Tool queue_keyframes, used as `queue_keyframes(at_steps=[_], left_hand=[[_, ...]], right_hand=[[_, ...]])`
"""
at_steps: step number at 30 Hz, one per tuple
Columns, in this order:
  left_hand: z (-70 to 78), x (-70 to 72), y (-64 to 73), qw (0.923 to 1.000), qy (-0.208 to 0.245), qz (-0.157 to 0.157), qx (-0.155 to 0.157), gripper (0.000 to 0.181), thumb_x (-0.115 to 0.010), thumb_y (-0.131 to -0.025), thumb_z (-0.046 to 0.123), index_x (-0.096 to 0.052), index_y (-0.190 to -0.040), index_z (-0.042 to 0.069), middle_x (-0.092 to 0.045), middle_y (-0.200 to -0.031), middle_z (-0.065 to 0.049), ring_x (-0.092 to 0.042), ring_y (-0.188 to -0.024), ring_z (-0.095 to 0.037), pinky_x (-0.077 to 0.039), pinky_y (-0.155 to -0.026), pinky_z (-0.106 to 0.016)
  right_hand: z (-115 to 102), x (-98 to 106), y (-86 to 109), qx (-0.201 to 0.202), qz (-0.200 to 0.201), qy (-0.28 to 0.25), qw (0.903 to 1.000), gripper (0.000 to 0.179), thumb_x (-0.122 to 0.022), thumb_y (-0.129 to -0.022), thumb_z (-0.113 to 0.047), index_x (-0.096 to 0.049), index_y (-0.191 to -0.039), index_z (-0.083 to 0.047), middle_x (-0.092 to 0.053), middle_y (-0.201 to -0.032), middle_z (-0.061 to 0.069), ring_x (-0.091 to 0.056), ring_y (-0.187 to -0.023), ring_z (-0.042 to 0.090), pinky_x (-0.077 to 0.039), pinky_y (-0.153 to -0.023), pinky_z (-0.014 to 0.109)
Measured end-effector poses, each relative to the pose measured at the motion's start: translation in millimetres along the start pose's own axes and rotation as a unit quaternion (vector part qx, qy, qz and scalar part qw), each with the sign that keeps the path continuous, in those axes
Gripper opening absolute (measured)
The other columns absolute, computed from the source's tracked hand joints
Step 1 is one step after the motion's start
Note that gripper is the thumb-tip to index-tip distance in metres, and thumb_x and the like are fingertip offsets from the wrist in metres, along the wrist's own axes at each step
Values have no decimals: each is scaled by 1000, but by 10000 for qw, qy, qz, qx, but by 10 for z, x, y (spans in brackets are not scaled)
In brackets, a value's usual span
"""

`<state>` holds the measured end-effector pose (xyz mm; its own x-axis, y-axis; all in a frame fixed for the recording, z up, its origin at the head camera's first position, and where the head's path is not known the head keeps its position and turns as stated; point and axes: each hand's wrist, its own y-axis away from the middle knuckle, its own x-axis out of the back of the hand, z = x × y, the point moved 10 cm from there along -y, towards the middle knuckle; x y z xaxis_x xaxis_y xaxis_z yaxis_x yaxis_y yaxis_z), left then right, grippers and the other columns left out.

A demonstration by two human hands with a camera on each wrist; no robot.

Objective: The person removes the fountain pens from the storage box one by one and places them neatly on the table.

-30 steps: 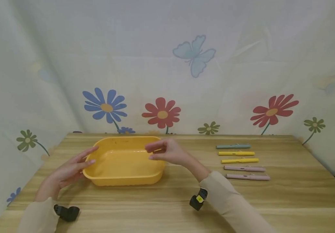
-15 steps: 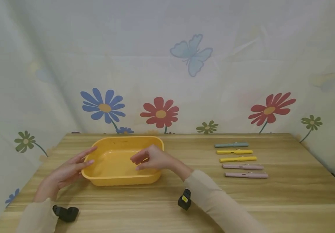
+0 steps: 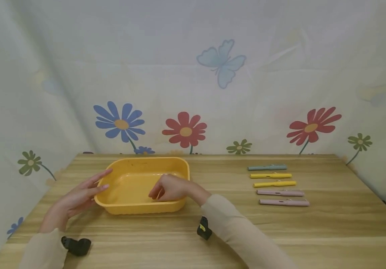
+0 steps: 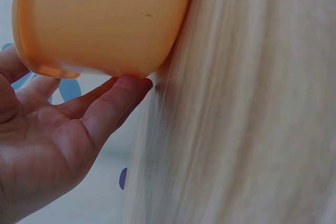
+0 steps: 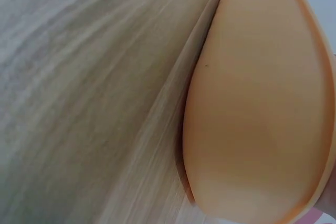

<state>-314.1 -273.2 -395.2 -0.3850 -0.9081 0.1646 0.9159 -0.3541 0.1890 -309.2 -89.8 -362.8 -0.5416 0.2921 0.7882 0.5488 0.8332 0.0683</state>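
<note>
A yellow plastic basin (image 3: pixel 125 186) sits on the table, left of centre. My left hand (image 3: pixel 78 196) holds its left end, with the thumb over the rim; in the left wrist view the fingers (image 4: pixel 107 111) press the outer wall from below. My right hand (image 3: pixel 171 188) reaches down inside the basin's right half, its fingers bent downward. The front wall hides those fingertips, so I cannot tell whether they grip anything. In the right wrist view the basin's outer wall (image 5: pixel 257 98) covers nearly all of that hand.
Several capped pens lie in a column on the right of the wooden table (image 3: pixel 226 231): a grey-green pen (image 3: pixel 267 167) at the back, two yellow ones, then pink ones, the nearest pink pen (image 3: pixel 283 202) in front. A flowered cloth (image 3: pixel 263 93) hangs behind.
My right hand has moved left and down from over the basin's right rim into the basin, and its fingertips have dropped behind the front wall. The left hand has stayed on the rim.
</note>
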Motion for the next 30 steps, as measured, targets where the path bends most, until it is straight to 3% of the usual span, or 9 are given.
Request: queue_keyframes(at_steps=[8,14,20,26,30], left_hand=[[-5,36,15,9999,-91,73,27,66,-49,-95,24,-10,-147,16,9,-150,-21,-39,-116,-21,-48,-85,-32],[3,16,8,10000,-43,54,71,66,-49,-95,23,-10,-147,17,9,-150,-21,-38,-119,-26,-48,-85,-33],[-16,1,11,9999,25,36,127,66,-49,-95,24,-11,-147,19,10,-150,-20,-41,-116,-23,-48,-85,-33],[-4,-17,17,9999,147,-18,71,66,-49,-95,22,-9,-147,17,11,-149,-22,-44,-114,-22,-49,-85,-34],[7,-4,21,9999,129,0,46,66,-48,-95,22,-9,-147,17,10,-149,-23,-45,-114,-23,-49,-85,-34]], right_hand=[[39,-80,-69,-302,-274,452,9981,22,-63,-80,3,-73,-96,-8,-69,-82,-4,-56,-70,4,-46,-64,12],[76,-97,-60,-544,-358,481,9967,15,-67,-80,-3,-74,-91,-10,-67,-75,-5,-53,-67,5,-45,-62,13],[101,-55,-52,-546,0,447,9975,11,-69,-80,-10,-74,-90,-9,-68,-77,-4,-54,-67,5,-45,-63,13],[155,18,-35,-846,367,266,9954,13,-72,-78,-14,-74,-89,-7,-68,-76,-3,-54,-66,7,-46,-63,14],[155,41,-65,-879,487,482,9938,14,-73,-76,-10,-74,-90,-8,-69,-77,-2,-55,-67,5,-46,-63,14]])
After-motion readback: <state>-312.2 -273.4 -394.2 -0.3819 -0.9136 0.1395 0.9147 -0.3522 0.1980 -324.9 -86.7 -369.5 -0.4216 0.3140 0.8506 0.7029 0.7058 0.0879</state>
